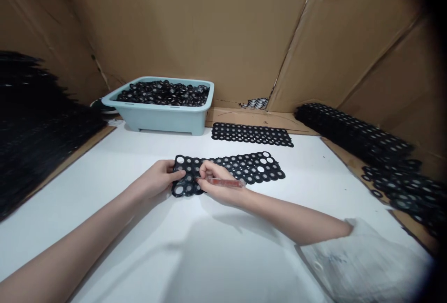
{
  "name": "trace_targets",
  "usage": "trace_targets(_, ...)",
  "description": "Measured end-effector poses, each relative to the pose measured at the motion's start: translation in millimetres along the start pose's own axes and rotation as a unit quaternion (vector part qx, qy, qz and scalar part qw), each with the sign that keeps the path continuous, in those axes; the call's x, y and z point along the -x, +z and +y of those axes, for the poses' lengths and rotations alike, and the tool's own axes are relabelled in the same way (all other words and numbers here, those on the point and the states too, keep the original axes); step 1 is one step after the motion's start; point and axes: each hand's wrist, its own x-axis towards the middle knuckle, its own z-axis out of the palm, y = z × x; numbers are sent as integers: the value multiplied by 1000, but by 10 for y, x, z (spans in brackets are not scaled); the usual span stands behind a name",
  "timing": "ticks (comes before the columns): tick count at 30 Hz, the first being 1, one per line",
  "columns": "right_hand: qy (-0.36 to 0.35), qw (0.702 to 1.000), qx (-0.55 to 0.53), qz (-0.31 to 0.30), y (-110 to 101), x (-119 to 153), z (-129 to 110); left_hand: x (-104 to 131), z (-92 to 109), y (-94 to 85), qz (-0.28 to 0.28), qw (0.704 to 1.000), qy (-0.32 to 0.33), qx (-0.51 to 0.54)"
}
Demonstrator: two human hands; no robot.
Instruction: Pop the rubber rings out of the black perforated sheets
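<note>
A black sheet of joined rings lies on the white tabletop, with grey discs in most rings and white showing through several at its ends. My left hand grips its left end, the thumb on top and the other fingers at the edge. Over the sheet's left part, my right hand is closed around a thin reddish-brown tool, held like a pen. The tool's tip is at the rings beside my left thumb and is too small to make out.
Behind stands a light blue basin full of small black round pieces. A second ring sheet lies right of it. Dark stacks rise at the left and right. Cardboard walls enclose the white table.
</note>
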Motion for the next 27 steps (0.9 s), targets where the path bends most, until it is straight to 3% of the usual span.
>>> trace_targets(7,16,1000,3,7,2,9,3,18,73,-105,-61,997,-46,21)
trace_targets(12,11,1000,19,8,6,11,-13,51,102,-133,-88,995,-38,12)
trace_targets(21,0,1000,-24,-20,-24,3,-11,8,11,-32,-18,999,10,-42)
trace_targets(23,-7,999,-46,6,-36,-6,2,3,6,-38,-4,998,12,-66)
trace_targets(27,-29,996,-72,51,-44,-19,3,-9,-7,-37,-27,997,-10,-70)
